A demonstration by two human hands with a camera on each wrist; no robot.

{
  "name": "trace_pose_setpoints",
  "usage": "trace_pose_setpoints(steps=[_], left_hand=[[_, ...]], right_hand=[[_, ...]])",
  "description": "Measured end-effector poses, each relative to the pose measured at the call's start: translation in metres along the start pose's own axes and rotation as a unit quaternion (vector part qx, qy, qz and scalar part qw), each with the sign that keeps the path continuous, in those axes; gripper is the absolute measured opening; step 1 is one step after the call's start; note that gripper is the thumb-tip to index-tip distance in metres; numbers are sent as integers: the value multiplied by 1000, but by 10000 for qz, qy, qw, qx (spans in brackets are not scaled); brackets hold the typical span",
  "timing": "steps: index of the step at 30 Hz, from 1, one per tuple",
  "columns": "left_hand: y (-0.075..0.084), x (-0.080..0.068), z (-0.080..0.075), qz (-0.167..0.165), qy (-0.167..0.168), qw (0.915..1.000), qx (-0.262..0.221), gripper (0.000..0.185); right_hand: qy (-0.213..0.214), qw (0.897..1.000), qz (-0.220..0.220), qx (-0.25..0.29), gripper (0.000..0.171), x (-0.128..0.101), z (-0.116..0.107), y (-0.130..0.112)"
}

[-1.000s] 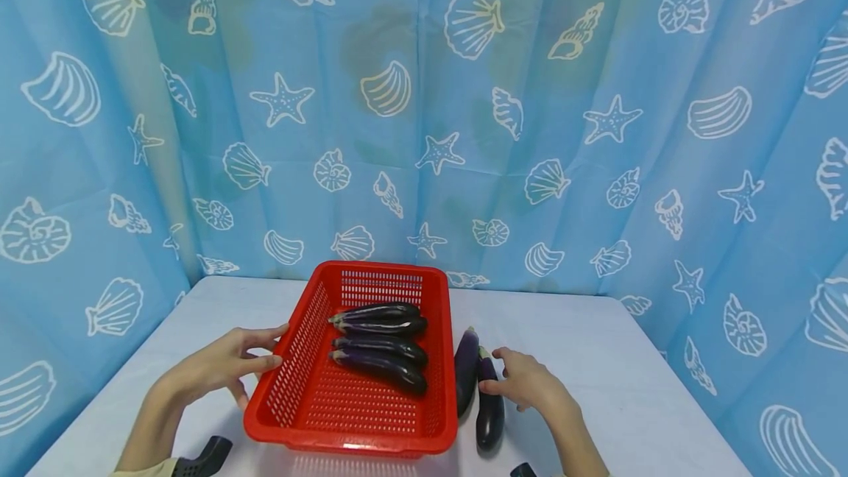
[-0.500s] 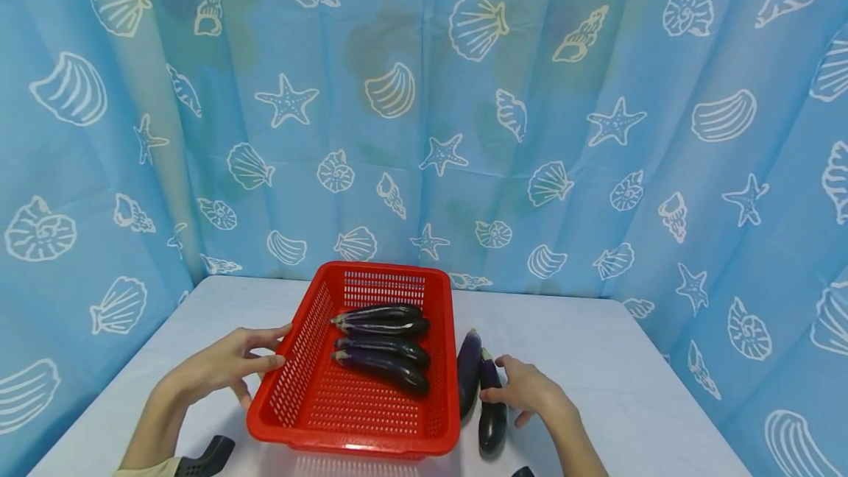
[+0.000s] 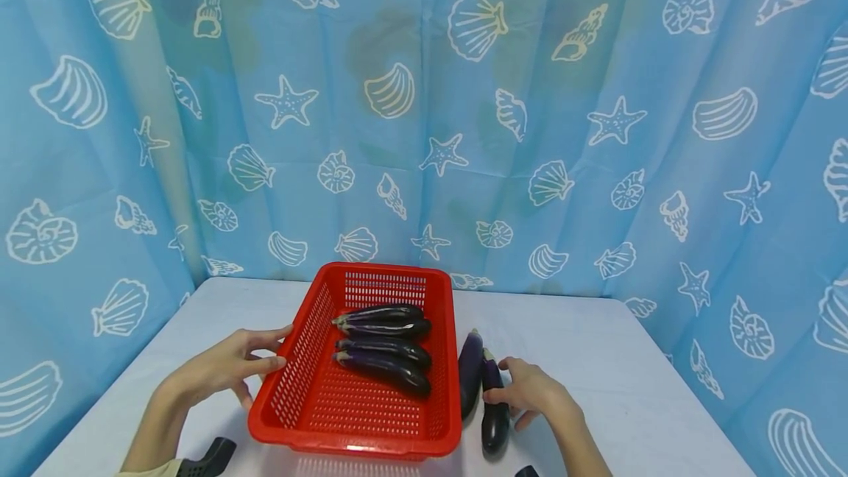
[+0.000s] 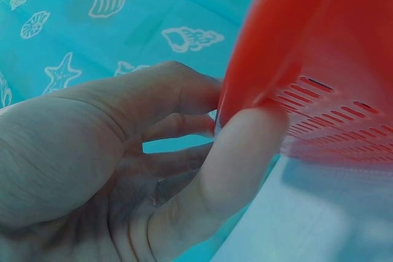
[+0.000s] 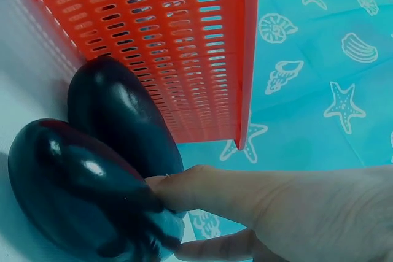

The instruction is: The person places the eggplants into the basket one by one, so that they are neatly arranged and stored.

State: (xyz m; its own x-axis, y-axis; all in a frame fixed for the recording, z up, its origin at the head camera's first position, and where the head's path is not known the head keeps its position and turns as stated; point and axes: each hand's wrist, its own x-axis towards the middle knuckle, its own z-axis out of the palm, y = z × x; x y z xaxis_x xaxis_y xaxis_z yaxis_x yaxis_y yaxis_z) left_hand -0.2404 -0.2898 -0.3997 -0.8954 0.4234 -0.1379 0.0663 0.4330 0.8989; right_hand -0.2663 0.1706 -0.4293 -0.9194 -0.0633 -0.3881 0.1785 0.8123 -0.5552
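The left hand (image 3: 221, 368) is set against the left wall of the red basket (image 3: 311, 348), lower left of centre in the head view; in the left wrist view the thumb (image 4: 236, 164) is pressed on the outer wall and the fingers are curled at the rim, so the basket is gripped. The right hand (image 3: 530, 390) is laid on the nearer eggplant (image 3: 494, 407), lower right of centre; in the right wrist view a finger (image 5: 202, 191) is seen curving over its dark skin. Whether a full grasp is closed cannot be told for certain, but the fingers are bent around it.

Compared with the frames one second and half a second earlier, the right hand is found slightly lower and further over this eggplant, with the fingers drawn closer about it. The left hand and basket are unchanged in position. This is judged as a grasp being settled on the loose eggplant while the basket is steadied.

A second eggplant (image 3: 470, 377) lies just beside the first, touching it, between it and the basket's right wall. Four eggplants (image 3: 384, 341) are lying crosswise inside the basket. All rest on a white surface (image 3: 596, 359), backed by a blue curtain (image 3: 596, 131) with shell and starfish print. A dark object (image 3: 208, 456) is visible at the bottom left edge.
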Motion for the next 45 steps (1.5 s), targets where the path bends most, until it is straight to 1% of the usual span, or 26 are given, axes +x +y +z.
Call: trace_pose_setpoints(steps=[3, 7, 11, 18, 29, 37, 45], left_hand=[[-1, 0, 0, -74, 61, 10000, 23, 73], [-1, 0, 1, -89, 100, 9999, 61, 75], [0, 0, 1, -79, 77, 9999, 19, 74], [1, 0, 1, -77, 33, 10000, -38, 73], [0, 0, 0, -56, 4, 10000, -77, 71], [-1, 0, 0, -87, 40, 9999, -78, 73], [-2, 1, 0, -30, 30, 10000, -40, 72]], right_hand=[[9, 10000, 28, -52, 71, 1, -2, 1], [85, 9998, -78, -182, 68, 1, -4, 4], [113, 9997, -123, -173, 68, 1, -5, 5], [93, 9999, -43, -111, 72, 3, -3, 6], [65, 10000, -32, 33, 66, 4, -5, 8], [128, 9998, -138, -45, 65, 4, -7, 10], [217, 9996, -108, -144, 65, 5, -8, 15]])
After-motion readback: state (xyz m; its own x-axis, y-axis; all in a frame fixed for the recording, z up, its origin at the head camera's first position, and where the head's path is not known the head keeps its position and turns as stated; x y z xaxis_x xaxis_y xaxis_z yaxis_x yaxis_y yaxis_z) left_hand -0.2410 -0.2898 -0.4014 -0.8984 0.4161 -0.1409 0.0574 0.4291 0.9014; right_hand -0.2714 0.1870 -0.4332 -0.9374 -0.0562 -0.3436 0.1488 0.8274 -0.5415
